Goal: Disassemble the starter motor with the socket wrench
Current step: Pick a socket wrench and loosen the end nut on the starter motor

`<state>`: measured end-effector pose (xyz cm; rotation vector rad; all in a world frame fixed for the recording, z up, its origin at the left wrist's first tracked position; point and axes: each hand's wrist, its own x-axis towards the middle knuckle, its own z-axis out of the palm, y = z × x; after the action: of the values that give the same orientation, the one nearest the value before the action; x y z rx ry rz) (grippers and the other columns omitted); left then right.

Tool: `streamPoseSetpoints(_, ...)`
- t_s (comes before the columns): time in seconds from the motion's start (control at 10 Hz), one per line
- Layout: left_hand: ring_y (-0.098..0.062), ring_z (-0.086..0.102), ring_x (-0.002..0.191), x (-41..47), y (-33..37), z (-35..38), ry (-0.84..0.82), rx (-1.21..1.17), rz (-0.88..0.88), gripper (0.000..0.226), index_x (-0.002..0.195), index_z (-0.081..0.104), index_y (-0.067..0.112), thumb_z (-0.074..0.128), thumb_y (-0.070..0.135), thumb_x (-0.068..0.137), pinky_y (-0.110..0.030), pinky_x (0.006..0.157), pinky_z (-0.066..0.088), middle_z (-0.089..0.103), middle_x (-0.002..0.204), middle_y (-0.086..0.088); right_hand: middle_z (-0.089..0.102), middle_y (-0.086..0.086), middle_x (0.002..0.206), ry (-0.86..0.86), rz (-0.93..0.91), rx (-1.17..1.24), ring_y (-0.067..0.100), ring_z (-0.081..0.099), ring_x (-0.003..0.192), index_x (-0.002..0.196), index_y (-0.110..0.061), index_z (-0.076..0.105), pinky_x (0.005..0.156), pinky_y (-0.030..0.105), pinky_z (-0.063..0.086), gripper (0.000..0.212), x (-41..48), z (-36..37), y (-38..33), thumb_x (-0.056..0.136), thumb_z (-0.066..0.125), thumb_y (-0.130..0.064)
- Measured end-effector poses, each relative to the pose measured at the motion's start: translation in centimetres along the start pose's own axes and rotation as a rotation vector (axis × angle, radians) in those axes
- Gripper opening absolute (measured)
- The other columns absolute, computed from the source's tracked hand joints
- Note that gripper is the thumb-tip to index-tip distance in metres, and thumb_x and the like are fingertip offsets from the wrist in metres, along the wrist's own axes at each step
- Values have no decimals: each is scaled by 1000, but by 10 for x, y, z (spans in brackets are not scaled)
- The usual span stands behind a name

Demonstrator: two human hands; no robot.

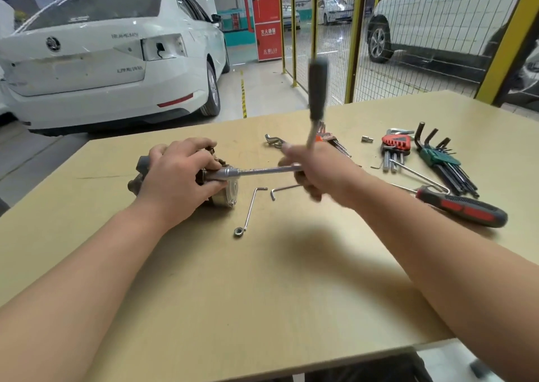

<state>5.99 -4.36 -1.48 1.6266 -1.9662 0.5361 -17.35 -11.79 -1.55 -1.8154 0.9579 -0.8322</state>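
- Starter motor [226,193], gripped by the left hand [178,177] near the table's [262,294] far-left corner, needs pinning firmly.
- Right hand [316,171], clamped on the socket wrench [262,172], should keep its shaft square.

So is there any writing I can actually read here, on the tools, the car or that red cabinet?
"消火栓": top of the red cabinet, partly cut off.
"火警119": foot of the same cabinet.
Cabinet's middle panel: white characters, too blurred.
Boot lettering on the white car: too blurred.
On the red hex key holder: nothing legible.
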Motion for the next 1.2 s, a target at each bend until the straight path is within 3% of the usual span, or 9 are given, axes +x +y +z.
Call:
streamPoseSetpoints(0.1, -21, 51, 107, 0, -1, 2, 3, 2, -14, 24, 81, 64, 19, 81, 30, 68, -26, 87, 16, 59, 124, 2, 38, -6, 41, -95, 178, 195, 14, 33, 34, 76, -14, 62, 42, 22, 30, 42, -1, 2, 7, 91, 45, -49)
streamPoseSetpoints(0.2, -20, 43, 114, 0, -8, -3, -124, 52, 72, 38, 106, 66, 30, 56, 54, 78, -36, 94, 18, 50, 135, 6, 65, -2, 66, 162, -745, -669, 21, 60, 57, 86, -13, 71, 54, 29, 46, 17, -12, -4, 19, 84, 65, -30)
streamPoseSetpoints(0.3, -22, 45, 112, 0, -7, -3, -112, 14, 75, 36, 100, 72, 26, 54, 50, 80, -38, 93, 20, 53, 132, 4, 64, -3, 69, 88, -696, -686, 20, 59, 56, 87, -15, 71, 54, 29, 46, 13, -6, -4, 28, 86, 64, -26)
streamPoseSetpoints(0.4, -23, 54, 104, 0, 2, 2, 38, -3, 5, 20, 78, 69, 14, 80, 29, 69, -29, 85, 19, 62, 119, -1, 42, -4, 49, -178, 252, 251, 12, 31, 36, 76, -14, 66, 43, 23, 31, 33, -6, 3, 12, 94, 50, -37)
streamPoseSetpoints(0.6, -23, 47, 109, -1, -6, 0, -105, 46, 93, 43, 104, 68, 30, 50, 58, 77, -37, 91, 20, 53, 132, 4, 66, 4, 73, 189, -904, -859, 27, 61, 63, 90, -10, 72, 56, 34, 50, 13, -7, -9, 18, 87, 65, -21)
streamPoseSetpoints(0.8, -19, 53, 106, 0, 1, 2, 45, -73, -37, 24, 73, 63, 20, 82, 33, 66, -27, 87, 19, 62, 119, 2, 32, -7, 43, -161, 265, 391, 13, 26, 40, 79, -12, 61, 41, 22, 24, 33, -4, 4, 4, 93, 52, -41)
streamPoseSetpoints(1.0, -19, 48, 110, -1, -4, -3, -72, -37, 72, 42, 102, 70, 33, 53, 59, 74, -33, 91, 17, 55, 129, 6, 65, -1, 71, 111, -933, -896, 22, 60, 62, 92, -12, 71, 56, 31, 47, 11, -7, -13, 20, 84, 68, -20)
streamPoseSetpoints(1.1, -22, 50, 108, -1, -1, -4, -27, -59, 47, 29, 93, 73, 27, 62, 49, 76, -31, 88, 18, 59, 124, 3, 44, -7, 45, -168, -55, 48, 14, 39, 37, 84, -12, 67, 46, 25, 34, 23, -5, -5, 4, 90, 60, -33)
streamPoseSetpoints(1.2, -25, 56, 102, -1, 4, 2, 63, -41, 12, 21, 78, 70, 16, 80, 30, 66, -29, 85, 20, 63, 117, -2, 27, -7, 42, -155, 286, 450, 12, 24, 35, 82, -9, 63, 42, 24, 25, 44, -1, 2, 4, 91, 50, -50)
